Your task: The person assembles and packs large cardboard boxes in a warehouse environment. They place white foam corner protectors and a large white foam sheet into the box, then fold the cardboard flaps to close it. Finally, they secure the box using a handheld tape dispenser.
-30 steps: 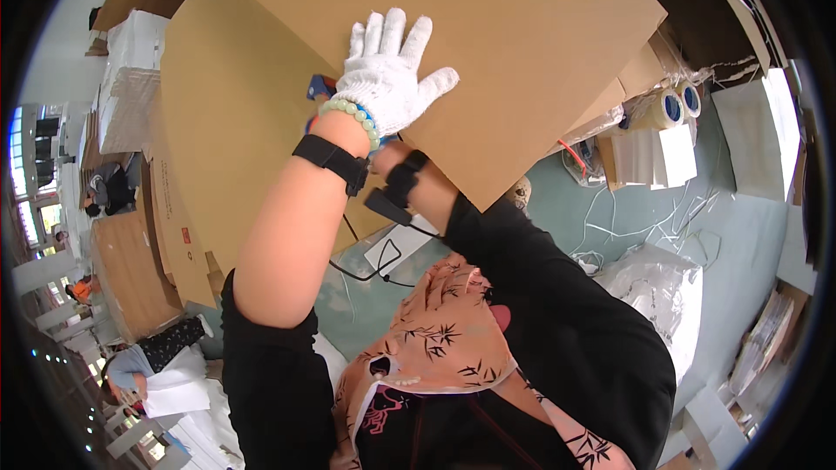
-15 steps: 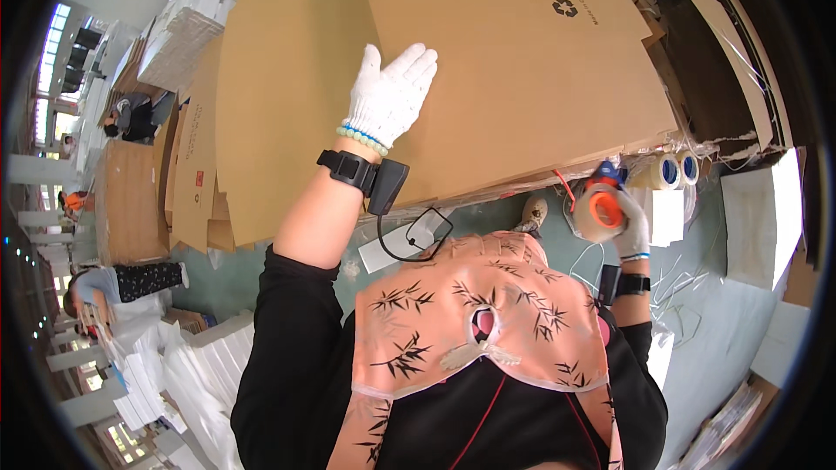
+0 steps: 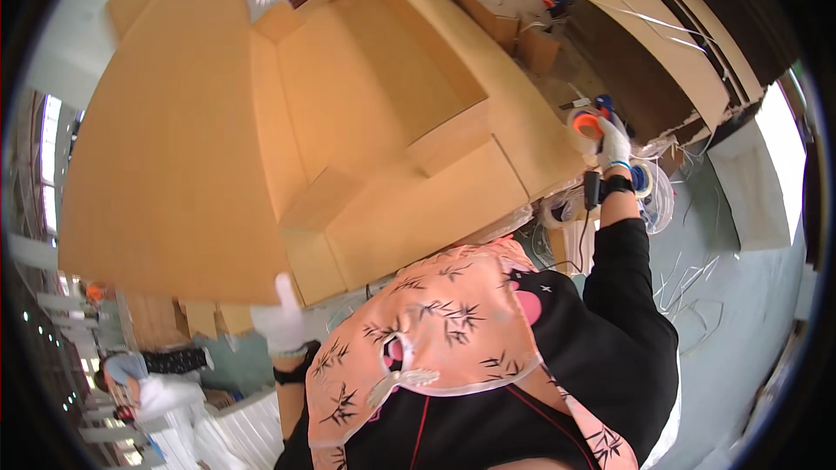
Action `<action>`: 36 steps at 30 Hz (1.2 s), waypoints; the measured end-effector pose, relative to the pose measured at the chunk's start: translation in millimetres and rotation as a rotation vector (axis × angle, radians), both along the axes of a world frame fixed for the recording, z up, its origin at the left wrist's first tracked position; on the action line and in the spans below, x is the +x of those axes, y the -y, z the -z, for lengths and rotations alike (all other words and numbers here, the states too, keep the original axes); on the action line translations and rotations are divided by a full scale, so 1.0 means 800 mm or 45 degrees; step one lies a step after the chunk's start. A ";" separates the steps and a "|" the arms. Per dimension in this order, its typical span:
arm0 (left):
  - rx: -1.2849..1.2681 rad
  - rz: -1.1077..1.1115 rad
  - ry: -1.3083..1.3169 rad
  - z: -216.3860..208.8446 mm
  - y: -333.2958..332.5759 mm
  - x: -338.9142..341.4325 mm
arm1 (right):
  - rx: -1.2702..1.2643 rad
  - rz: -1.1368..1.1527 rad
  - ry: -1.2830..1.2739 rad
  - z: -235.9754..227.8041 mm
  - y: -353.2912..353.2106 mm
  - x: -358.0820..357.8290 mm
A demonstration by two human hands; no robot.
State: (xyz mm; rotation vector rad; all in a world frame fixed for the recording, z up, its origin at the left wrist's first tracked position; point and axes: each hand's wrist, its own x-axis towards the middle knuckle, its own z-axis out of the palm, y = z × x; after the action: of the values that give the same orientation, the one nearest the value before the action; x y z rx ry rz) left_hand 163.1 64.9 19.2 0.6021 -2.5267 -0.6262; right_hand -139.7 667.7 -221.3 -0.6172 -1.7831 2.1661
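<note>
Left hand shifted to flap of open carton, grip unclear; right hand clutches tape dispenser.

Matt paperboard, dull cloth, smooth plastic
At eleven o'clock, the box is smooth, matt cardboard; the left glove at eight and right glove at two are dull cloth. Also at two, the tape dispenser looks smooth plastic. At six, the apron is softly folded cloth.

Left hand: gloved, blurred, one digit upward
Right hand: gloved, fingers curled
Right arm: stretched forward
</note>
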 end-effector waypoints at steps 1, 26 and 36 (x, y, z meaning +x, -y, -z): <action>0.062 -0.072 -0.002 0.000 -0.004 0.001 | 0.121 -0.031 -0.027 0.006 0.002 -0.016; 1.143 -1.185 0.265 0.061 0.147 0.150 | 1.836 -0.308 -0.157 -0.115 0.092 -0.090; 0.213 -0.941 0.280 0.015 0.114 0.095 | 2.078 -0.274 0.161 -0.137 0.109 -0.100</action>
State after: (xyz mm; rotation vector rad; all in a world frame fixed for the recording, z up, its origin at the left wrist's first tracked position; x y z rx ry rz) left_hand 239.3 -26.5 7.0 1.6297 -2.1939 -0.5030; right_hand -219.6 580.9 -111.7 -0.0869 -2.8552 0.1756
